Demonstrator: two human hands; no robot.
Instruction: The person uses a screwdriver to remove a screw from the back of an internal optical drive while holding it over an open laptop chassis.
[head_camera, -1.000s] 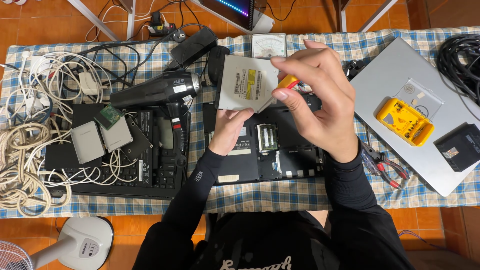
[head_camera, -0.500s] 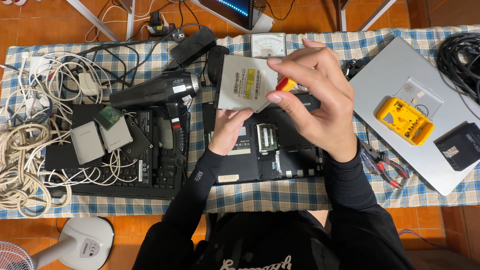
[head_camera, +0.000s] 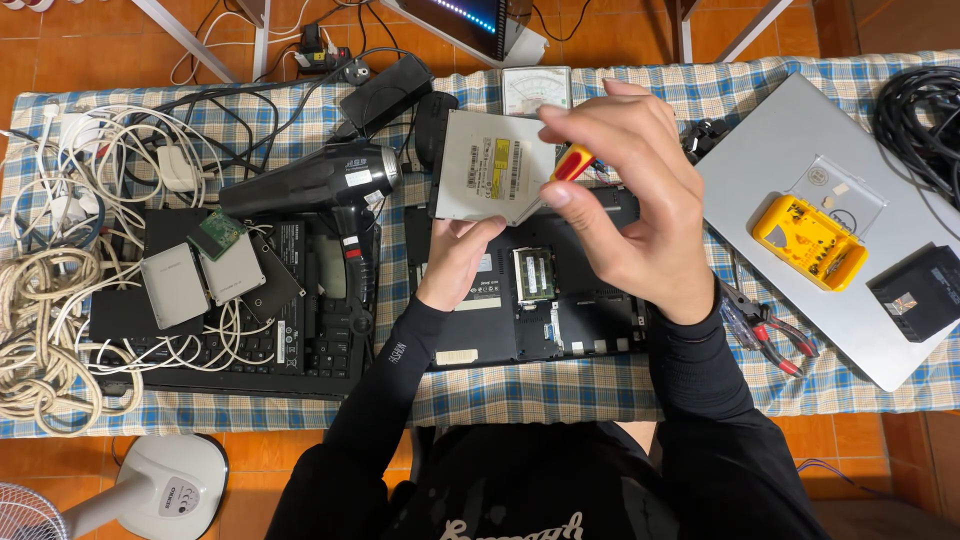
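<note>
The left hand (head_camera: 458, 262) holds a flat grey optical drive (head_camera: 490, 180) from below, fingers closed on its near edge, lifting it above the opened black laptop base (head_camera: 520, 300). The drive is tilted, its labelled face turned up toward the camera; its long axis runs roughly left to right, and its cut near-right corner points toward the right hand. The right hand (head_camera: 630, 215) is closed in a narrow grip around a red and yellow screwdriver (head_camera: 570, 165), whose tip I cannot see clearly; the handle sits just at the drive's right edge, slanting up to the right.

To the left, a black hair dryer (head_camera: 320, 180) lies near the drive's left edge, over a black keyboard (head_camera: 310, 340) crowded with small silver drives (head_camera: 175, 285) and white cables (head_camera: 60, 330). To the right lie red-handled pliers (head_camera: 770, 335) and a closed silver laptop (head_camera: 800, 140) bearing a yellow bit case (head_camera: 810, 240). The checked tablecloth (head_camera: 540, 390) shows bare along the near edge, the only open strip.
</note>
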